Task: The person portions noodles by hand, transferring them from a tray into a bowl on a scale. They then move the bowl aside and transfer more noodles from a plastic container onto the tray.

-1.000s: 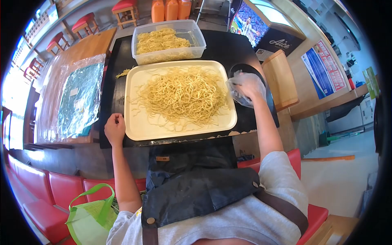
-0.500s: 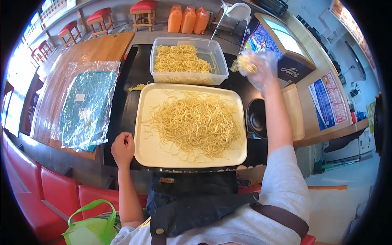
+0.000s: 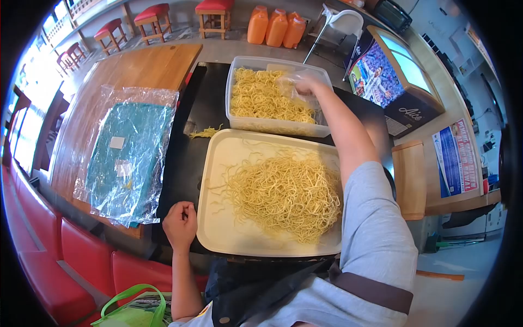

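Observation:
My right hand [image 3: 304, 87], in a clear plastic glove, reaches into the far right part of a clear plastic tub [image 3: 283, 126]. Yellow noodles [image 3: 261, 98] fill much of that tub. Its fingers are blurred by the glove, so what they hold does not show. In front of the tub lies a cream tray [image 3: 218, 229] with a loose heap of noodles [image 3: 286, 196] spread over its middle and right. My left hand [image 3: 181, 224] is closed in a loose fist beside the tray's near left edge, with nothing visible in it.
A small clump of noodles [image 3: 206, 133] lies on the black tabletop [image 3: 188, 109], left of the tub. Clear plastic with a teal sheet [image 3: 128, 147] covers part of the wooden table [image 3: 71, 131]. An Aice box [image 3: 411, 114] stands at right.
My right hand has moved left from beside the Aice box, where it held a clump of noodles, into the tub. My left hand stays closed by the tray. The view has shifted.

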`<state>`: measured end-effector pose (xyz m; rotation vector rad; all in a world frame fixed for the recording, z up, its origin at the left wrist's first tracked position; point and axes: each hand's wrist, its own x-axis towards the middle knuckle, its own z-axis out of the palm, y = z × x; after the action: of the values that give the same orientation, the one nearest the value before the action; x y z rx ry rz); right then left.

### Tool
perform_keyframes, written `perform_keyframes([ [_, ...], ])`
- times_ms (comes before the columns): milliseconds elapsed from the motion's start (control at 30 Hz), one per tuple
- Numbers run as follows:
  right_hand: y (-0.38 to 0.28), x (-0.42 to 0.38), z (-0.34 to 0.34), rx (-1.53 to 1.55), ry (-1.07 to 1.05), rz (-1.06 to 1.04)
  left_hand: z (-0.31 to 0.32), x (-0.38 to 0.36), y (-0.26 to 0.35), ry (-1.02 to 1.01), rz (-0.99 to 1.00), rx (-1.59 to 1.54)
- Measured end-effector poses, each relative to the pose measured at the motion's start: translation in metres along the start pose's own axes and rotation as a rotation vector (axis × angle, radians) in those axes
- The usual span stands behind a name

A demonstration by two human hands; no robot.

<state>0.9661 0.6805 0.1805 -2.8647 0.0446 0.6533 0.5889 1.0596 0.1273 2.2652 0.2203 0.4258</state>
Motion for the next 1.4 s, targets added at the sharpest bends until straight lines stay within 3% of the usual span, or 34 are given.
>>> perform_keyframes([
  [33, -0.003, 0.003, -0.001, -0.373, -0.138, -0.047, 0.0, 0.0, 0.0, -0.005, -0.008, 0.003],
  [67, -0.004, 0.002, 0.001, -0.375, -0.147, -0.048, -0.001, 0.001, 0.001, -0.017, -0.011, 0.016],
  [133, -0.005, -0.004, 0.004, 0.345, -0.01, 0.153, -0.002, 0.001, 0.0, -0.03, -0.017, 0.028],
  [267, -0.011, -0.027, -0.002, 0.264, 0.126, 0.001, -0.001, 0.0, -0.001, -0.004, 0.04, 0.02],
  [367, -0.005, -0.031, -0.006, 0.442, 0.055, 0.138, -0.002, -0.001, 0.0, 0.01, 0.067, 0.023],
  [433, 0.029, 0.0, -0.012, -0.014, 0.217, -0.193, -0.002, -0.001, 0.0, 0.027, 0.095, 0.028],
  [467, 0.021, -0.022, -0.022, -0.012, 0.229, -0.197, -0.002, -0.001, -0.001, 0.033, 0.098, 0.025],
  [533, 0.002, -0.099, -0.029, -0.316, 0.235, -0.586, 0.0, -0.001, -0.005, 0.044, 0.134, 0.067],
  [800, -0.014, -0.316, 0.092, -0.492, -0.224, -0.622, 0.003, -0.002, -0.01, 0.024, 0.103, 0.101],
  [867, -0.009, -0.357, 0.101, 0.006, 0.118, -0.638, 0.003, -0.002, -0.012, 0.023, 0.12, 0.122],
  [900, 0.0, -0.355, 0.104, 0.017, 0.124, -0.631, 0.003, -0.002, -0.012, 0.027, 0.125, 0.141],
  [967, 0.019, -0.337, 0.107, 0.588, -0.092, -0.412, 0.003, -0.001, -0.011, 0.014, 0.131, 0.142],
  [1000, 0.018, -0.343, 0.085, 0.577, -0.119, -0.425, 0.003, -0.001, -0.012, 0.009, 0.125, 0.138],
  [1033, 0.013, -0.359, 0.059, 0.356, 0.017, -0.525, 0.003, -0.002, -0.012, -0.007, 0.135, 0.145],
  [1067, -0.009, -0.395, 0.03, 0.358, 0.068, -0.442, 0.003, -0.001, -0.012, -0.002, 0.123, 0.145],
  [1100, -0.008, -0.391, 0.015, 0.291, 0.107, -0.557, 0.003, -0.001, -0.012, 0.006, 0.11, 0.142],
  [1133, 0.008, -0.377, 0.011, 0.812, 0.059, -0.519, 0.003, -0.002, -0.012, 0.0, 0.115, 0.14],
  [1167, 0.019, -0.367, 0.005, 0.755, 0.27, -0.772, 0.002, -0.002, -0.01, 0.006, 0.109, 0.13],
  [1200, 0.033, -0.348, -0.014, 0.408, 0.417, -0.852, 0.002, -0.003, -0.009, 0.015, 0.1, 0.118],
  [1233, 0.026, -0.354, -0.034, 0.398, 0.415, -0.943, 0.003, -0.003, -0.01, 0.018, 0.096, 0.11],
  [1300, 0.001, -0.41, -0.077, 0.288, 0.475, -0.751, 0.003, -0.003, -0.01, 0.002, 0.069, 0.094],
  [1400, -0.028, -0.457, -0.116, 0.399, 0.549, -0.9, 0.002, -0.001, -0.012, 0.017, 0.128, 0.123],
])
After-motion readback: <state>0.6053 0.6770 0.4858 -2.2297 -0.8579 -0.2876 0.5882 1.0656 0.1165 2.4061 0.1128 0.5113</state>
